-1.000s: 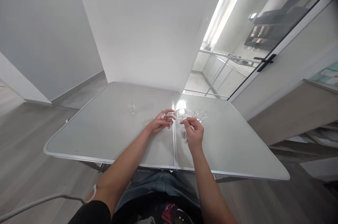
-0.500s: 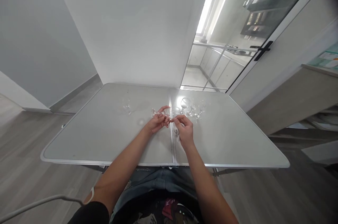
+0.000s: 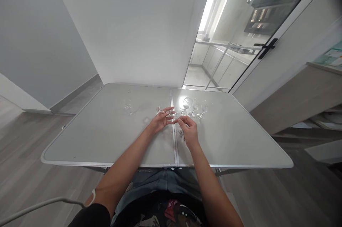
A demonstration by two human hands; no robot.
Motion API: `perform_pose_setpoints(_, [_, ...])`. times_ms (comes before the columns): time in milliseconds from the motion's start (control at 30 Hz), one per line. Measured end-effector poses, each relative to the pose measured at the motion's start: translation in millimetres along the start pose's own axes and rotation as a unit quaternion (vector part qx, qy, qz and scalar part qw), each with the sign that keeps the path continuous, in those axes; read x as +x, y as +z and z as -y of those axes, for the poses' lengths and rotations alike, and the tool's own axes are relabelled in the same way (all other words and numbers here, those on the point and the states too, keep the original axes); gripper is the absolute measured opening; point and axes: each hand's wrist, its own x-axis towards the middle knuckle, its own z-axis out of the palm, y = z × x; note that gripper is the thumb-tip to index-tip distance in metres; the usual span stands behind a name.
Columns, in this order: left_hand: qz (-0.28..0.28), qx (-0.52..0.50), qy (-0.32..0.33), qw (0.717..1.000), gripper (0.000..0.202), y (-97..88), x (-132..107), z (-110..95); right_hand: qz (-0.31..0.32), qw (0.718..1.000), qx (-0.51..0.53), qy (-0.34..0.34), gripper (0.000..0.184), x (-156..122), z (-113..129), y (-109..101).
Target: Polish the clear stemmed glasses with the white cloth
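A clear stemmed wine glass (image 3: 177, 112) lies tilted nearly sideways in my left hand (image 3: 160, 122), above the table's middle seam. Its foot points left and its bowl right, with my fingers around the stem and lower bowl. Close by on the right, my right hand (image 3: 190, 131) is closed on a small white cloth (image 3: 181, 134), which hangs below the fingers. The fingertips of this hand are near the bowl; whether they touch the glass I cannot tell.
Three stemmed glasses, one of them a round-bowled glass (image 3: 187, 103), stand behind my right hand. Another clear glass (image 3: 128, 106) stands at the back left. The grey folding table (image 3: 107, 138) meets a white wall. A glass door (image 3: 213, 66) is behind it on the right.
My left fingers have opened out and shifted around the wine glass, which has turned slightly. My right hand has moved a little to the right with the cloth.
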Motion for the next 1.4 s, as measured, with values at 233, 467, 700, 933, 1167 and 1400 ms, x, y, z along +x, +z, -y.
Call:
perform_pose_setpoints(233, [0.007, 0.093, 0.001, 0.996, 0.044, -1.5, -0.5, -6.3, -0.04, 0.997, -0.059, -0.032, 0.025, 6.8, 7.9, -24.4])
perform_pose_setpoints(467, [-0.046, 0.345, 0.1, 0.932, 0.042, 4.4, 3.1, 6.0, -0.013, 0.998, -0.063, -0.021, 0.024, 6.0, 7.0, -21.7])
perform_pose_setpoints(700, [-0.051, 0.477, 0.162, 0.862, 0.043, 12.0, -6.4, 1.4, 0.022, 0.996, -0.079, -0.019, 0.026, 8.4, 9.3, -24.1])
perform_pose_setpoints(933, [-0.03, 0.498, 0.139, 0.855, 0.055, 14.0, -9.3, 4.9, 0.006, 1.0, -0.001, 0.031, 0.031, 7.8, 7.8, -19.2])
perform_pose_setpoints(1167, [-0.08, 0.514, 0.187, 0.833, 0.056, 6.0, -5.7, 10.6, -0.033, 0.962, 0.23, 0.146, 0.052, 8.9, 24.7, -41.8])
perform_pose_setpoints(1400, [-0.1, 0.506, 0.2, 0.833, 0.056, 6.2, -5.4, 12.3, -0.001, 0.96, 0.24, 0.146, 0.023, 6.4, 27.2, -45.3])
